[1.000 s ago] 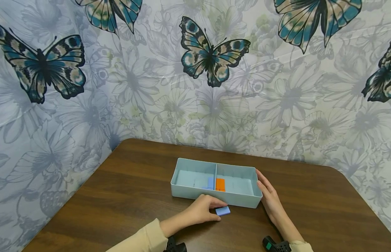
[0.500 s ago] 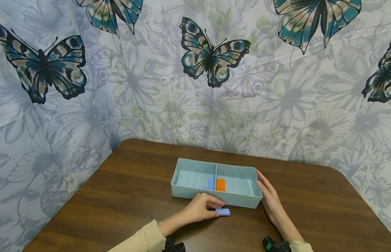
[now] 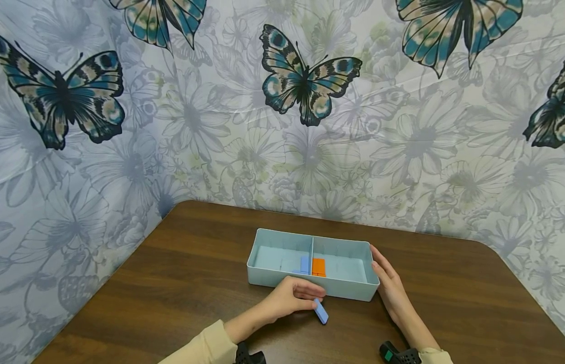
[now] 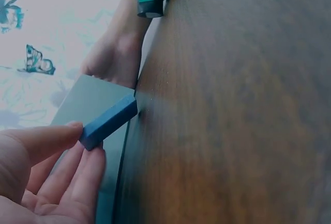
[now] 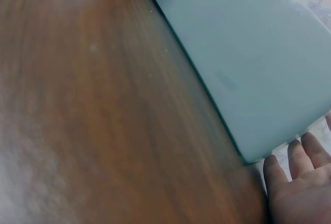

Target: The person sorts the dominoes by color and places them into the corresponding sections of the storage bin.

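A small flat blue block [image 3: 321, 311] is pinched at one end between the thumb and fingertips of my left hand [image 3: 292, 297], in front of the box. In the left wrist view the same blue block [image 4: 109, 121] slants outward from the fingertips. My right hand [image 3: 392, 283] rests with fairly straight fingers against the right end of the pale blue box [image 3: 282, 278]. The right wrist view shows those fingers [image 5: 299, 159] along the box's end wall. A divider [image 3: 311, 255] splits the box in two. Blue pieces [image 3: 304, 264] lie left of it, orange pieces [image 3: 318, 266] right.
The box stands on a brown wooden table [image 3: 209, 253]. Behind the table hangs a cloth [image 3: 236, 151] printed with butterflies and flowers. Black devices [image 3: 399, 353] are strapped to both wrists.
The blue block has turned in the left fingers, from lying crosswise to pointing down toward the near side. The left hand shifted slightly left. The right hand and box have stayed put.
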A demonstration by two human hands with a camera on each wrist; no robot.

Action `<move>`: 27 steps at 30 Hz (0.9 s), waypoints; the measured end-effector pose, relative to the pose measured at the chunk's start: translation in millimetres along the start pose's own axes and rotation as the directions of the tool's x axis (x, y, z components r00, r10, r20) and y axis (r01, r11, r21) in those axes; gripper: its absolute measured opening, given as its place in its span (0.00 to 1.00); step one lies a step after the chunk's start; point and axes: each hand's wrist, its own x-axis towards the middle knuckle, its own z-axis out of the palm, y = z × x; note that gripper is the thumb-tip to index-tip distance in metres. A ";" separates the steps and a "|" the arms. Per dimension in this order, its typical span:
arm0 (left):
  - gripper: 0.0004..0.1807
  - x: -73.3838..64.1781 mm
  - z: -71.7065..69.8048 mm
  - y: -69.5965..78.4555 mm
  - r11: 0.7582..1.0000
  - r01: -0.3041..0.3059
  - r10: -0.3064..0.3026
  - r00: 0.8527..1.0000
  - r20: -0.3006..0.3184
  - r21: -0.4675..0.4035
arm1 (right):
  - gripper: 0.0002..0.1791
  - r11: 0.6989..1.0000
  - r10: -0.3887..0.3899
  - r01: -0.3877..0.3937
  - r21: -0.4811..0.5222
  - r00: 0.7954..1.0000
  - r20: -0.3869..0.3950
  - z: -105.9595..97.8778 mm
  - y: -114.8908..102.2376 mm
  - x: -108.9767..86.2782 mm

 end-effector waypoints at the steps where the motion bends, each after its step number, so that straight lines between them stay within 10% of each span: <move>1: 0.15 -0.4 0.6 1.7 1.000 0.006 -0.006 1.000 -0.003 -0.012 | 0.29 1.000 -0.002 0.002 -0.002 1.000 0.001 -0.1 -0.1 0.0; 27: 0.13 3.8 -8.7 40.9 1.000 0.008 -0.009 0.998 -0.068 -0.008 | 0.29 1.000 0.003 -0.003 0.007 1.000 -0.002 0.9 -1.8 -1.3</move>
